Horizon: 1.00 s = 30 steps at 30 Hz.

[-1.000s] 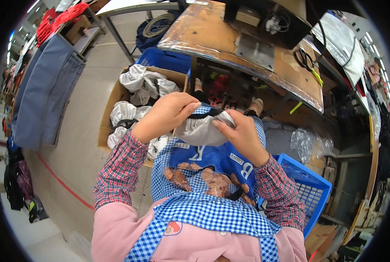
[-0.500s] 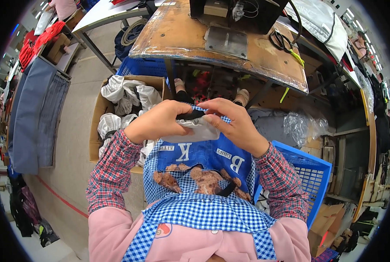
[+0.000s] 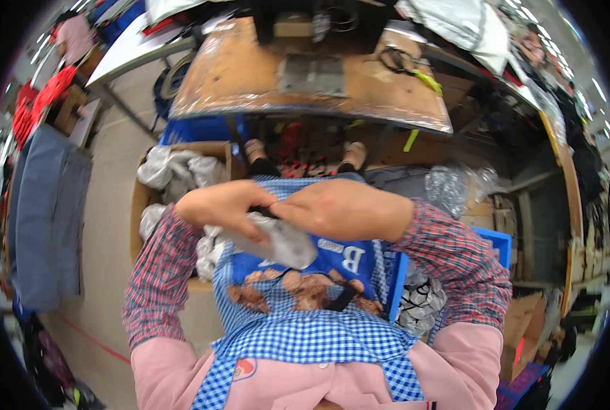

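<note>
A light grey-white fabric piece (image 3: 284,244) with black trim hangs from my hands, in front of the blue checked apron (image 3: 298,342). My left hand (image 3: 226,208) is closed on its left end, fingers over the white cloth. Crossing in from the other side, my right hand (image 3: 339,207) bends at the wrist, its fingertips meeting those of my left at the black trim. Motion blurs the fabric, and my right fingers are partly hidden behind the hand.
Left of my lap a cardboard box (image 3: 144,198) holds several white bundles. A blue crate (image 3: 395,287) with white and black pieces sits at my right. Ahead stands a worn wooden table (image 3: 230,72) with a metal plate (image 3: 312,75). Clear plastic wrap (image 3: 448,188) lies beneath its right side.
My right hand has moved left and turned over toward my left hand. The fabric piece has swung from level to tilted, its free end lower right. The whole view has shifted slightly.
</note>
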Available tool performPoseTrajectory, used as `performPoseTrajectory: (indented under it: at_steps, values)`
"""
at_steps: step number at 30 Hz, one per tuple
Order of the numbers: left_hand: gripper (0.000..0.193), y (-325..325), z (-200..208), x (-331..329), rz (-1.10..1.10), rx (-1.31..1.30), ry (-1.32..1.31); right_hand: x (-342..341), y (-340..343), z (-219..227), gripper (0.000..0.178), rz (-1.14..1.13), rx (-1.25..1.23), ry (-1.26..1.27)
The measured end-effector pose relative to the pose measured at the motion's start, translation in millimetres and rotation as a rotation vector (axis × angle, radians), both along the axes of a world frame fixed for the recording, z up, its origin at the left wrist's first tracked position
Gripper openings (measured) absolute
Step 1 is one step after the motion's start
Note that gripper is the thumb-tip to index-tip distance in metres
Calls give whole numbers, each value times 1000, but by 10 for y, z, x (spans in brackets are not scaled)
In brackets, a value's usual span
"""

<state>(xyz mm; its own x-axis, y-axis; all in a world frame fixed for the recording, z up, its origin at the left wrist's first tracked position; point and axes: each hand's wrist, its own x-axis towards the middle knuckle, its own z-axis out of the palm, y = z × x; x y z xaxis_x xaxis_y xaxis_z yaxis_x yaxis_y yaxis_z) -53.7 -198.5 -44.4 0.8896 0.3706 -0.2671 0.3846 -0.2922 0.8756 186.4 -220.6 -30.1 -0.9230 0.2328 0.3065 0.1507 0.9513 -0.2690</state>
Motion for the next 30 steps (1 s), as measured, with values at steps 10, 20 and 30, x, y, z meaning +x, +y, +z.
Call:
performPoseTrajectory:
  at_steps: [10,20,30]
  values:
    - [40,-43,11,87,214,-226,-84,9,-5,-122,18,-87,210,129]
    - [17,188,24,305,567,129,-160,136,326,-61,13,-359,269,133]
    - [20,823,457,458,644,153,-125,228,800,57,12,-565,68,467]
